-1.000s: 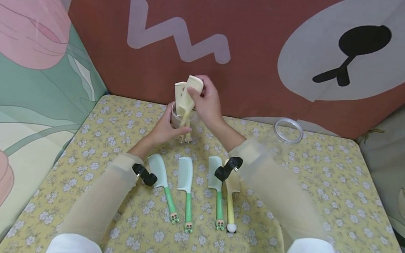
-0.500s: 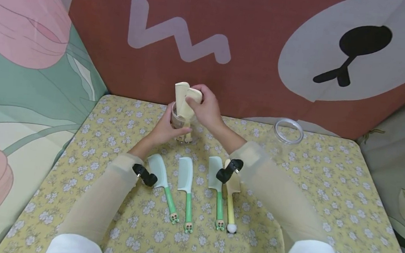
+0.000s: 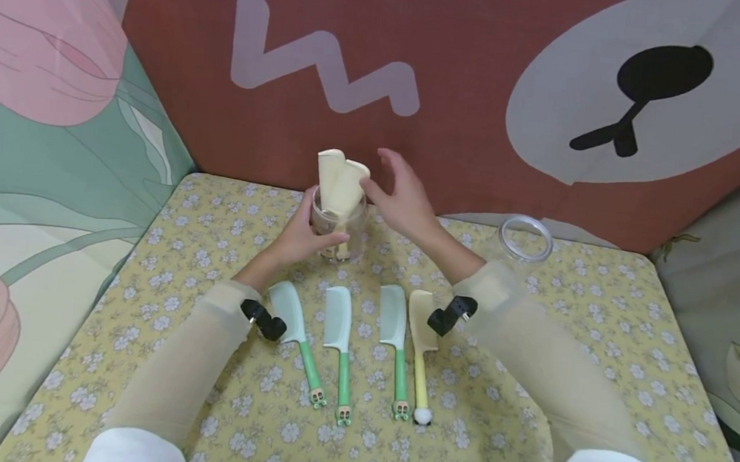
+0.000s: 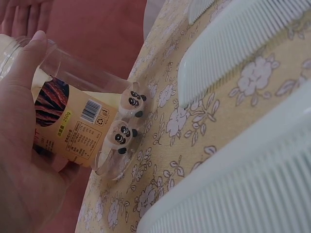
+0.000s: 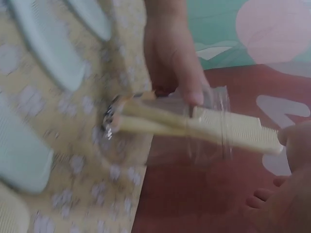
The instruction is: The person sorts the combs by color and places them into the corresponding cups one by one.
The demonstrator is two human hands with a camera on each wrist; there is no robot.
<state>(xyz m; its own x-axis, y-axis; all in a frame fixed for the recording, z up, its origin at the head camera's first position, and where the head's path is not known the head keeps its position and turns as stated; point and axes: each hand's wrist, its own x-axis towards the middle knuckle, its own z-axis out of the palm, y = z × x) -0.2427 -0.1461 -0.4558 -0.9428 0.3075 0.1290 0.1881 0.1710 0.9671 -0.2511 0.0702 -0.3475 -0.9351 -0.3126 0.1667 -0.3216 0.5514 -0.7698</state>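
Observation:
My left hand (image 3: 296, 235) grips a clear plastic jar (image 3: 358, 236) near the back of the table. Two cream combs (image 3: 348, 188) stand in it, handles down, their toothed heads sticking out of the mouth. Through the jar's wall in the left wrist view, panda-shaped handle ends (image 4: 121, 136) show at the bottom, below a printed label (image 4: 92, 119). My right hand (image 3: 406, 203) is beside the combs with its fingers spread apart and nothing held. Its thumb is at the edge of the right comb; whether it touches is unclear.
In front of the jar lie three pale green combs (image 3: 338, 319) with green handles, and a cream comb (image 3: 423, 325) with a yellow handle. A clear container with a round rim (image 3: 548, 242) stands at the back right. A brown printed backdrop (image 3: 461, 121) rises behind the table.
My right hand has lowered a cream comb into the jar beside the other one, let go, and drawn back to the right. The left hand stays on the jar.

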